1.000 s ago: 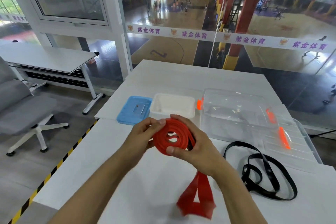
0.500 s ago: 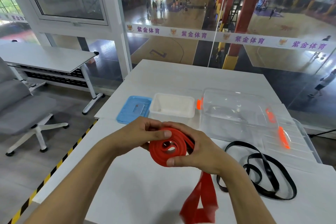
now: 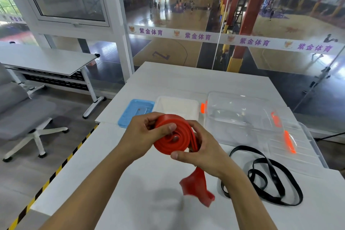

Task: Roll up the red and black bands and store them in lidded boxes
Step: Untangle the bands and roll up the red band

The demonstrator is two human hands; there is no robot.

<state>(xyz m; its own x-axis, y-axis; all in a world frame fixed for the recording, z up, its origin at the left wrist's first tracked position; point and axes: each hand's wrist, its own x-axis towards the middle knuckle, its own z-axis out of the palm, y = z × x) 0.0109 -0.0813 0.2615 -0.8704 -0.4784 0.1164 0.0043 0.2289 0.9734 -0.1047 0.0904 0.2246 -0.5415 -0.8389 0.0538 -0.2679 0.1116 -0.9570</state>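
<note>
A red band (image 3: 174, 141) is partly wound into a flat coil held above the white table (image 3: 186, 80). My left hand (image 3: 143, 136) grips the coil's left side with the thumb across its top. My right hand (image 3: 203, 152) holds its right and lower edge. A short loose red tail hangs down below my right wrist. The black band (image 3: 268, 177) lies unrolled in loose loops on the table to the right. Behind the coil stand a small white box (image 3: 177, 106), its blue lid (image 3: 136, 112), and a large clear box (image 3: 242, 114) with orange clips.
The clear box's lid (image 3: 302, 145) lies flat at the right table edge. A grey office chair (image 3: 22, 114) and a second white desk (image 3: 46, 61) stand to the left. Yellow-black tape (image 3: 56, 172) marks the floor beside the table. A glass wall rises behind.
The coil has grown and turned between my hands. The hanging red tail is shorter and has lifted off the table.
</note>
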